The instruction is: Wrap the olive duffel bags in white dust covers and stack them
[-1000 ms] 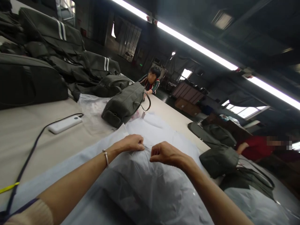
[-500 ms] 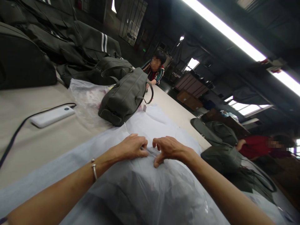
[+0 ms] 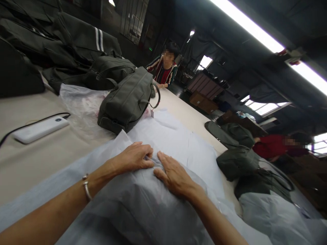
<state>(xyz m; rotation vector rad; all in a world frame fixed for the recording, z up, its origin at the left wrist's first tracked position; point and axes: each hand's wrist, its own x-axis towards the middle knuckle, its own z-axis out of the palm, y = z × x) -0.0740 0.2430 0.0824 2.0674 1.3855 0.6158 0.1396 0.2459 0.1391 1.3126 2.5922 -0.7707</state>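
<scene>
A translucent plastic bag (image 3: pixel 153 204) lies in front of me, with something dark and bulky inside it. My left hand (image 3: pixel 134 157) is closed, its thumb and fingers pinching the bag's plastic near the top. Beside it my right hand (image 3: pixel 176 175) rests flat on the plastic, fingers stretched out and holding nothing. White sheeting (image 3: pixel 176 132) spreads beneath and beyond the bag. Just past my hands sits a dark green handbag (image 3: pixel 127 100) with two handles and a small hanging tag.
A white power bank (image 3: pixel 41 129) with a black cable lies on the table (image 3: pixel 51 153) at left, near crumpled clear plastic (image 3: pixel 79 102). More dark green bags (image 3: pixel 84 37) pile up behind. Other bags (image 3: pixel 237 163) stand at right. One person (image 3: pixel 166 66) is across the table, another (image 3: pixel 270 146) at right.
My right hand has gone from curled, raised fingers to lying flat on the plastic. The left hand keeps its pinch. The view has shifted a little, moving the scene leftward.
</scene>
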